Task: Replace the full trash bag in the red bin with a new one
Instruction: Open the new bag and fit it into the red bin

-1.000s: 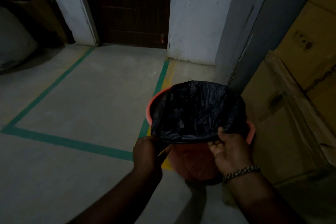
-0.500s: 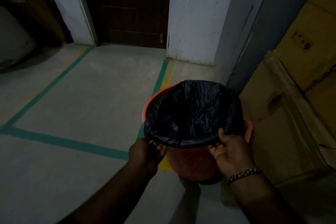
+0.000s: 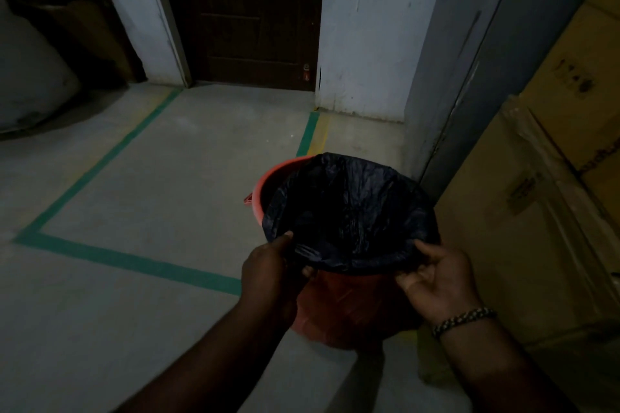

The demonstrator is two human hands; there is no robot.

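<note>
A red bin stands on the floor in the lower middle of the head view. A black trash bag lies spread over its mouth, covering the right and near rim; the far left rim shows bare red. My left hand pinches the bag's near left edge at the rim. My right hand, with a beaded bracelet on the wrist, pinches the bag's near right edge. The inside of the bin is hidden by the bag.
Large cardboard boxes stand close to the bin's right side. A grey metal frame rises behind it. A dark door is at the back. Green tape lines mark the concrete floor, open to the left.
The bag's left edge has been drawn further left over the rim, and my left hand has shifted from below the rim up onto the bag's edge. My right hand stays at the right edge.
</note>
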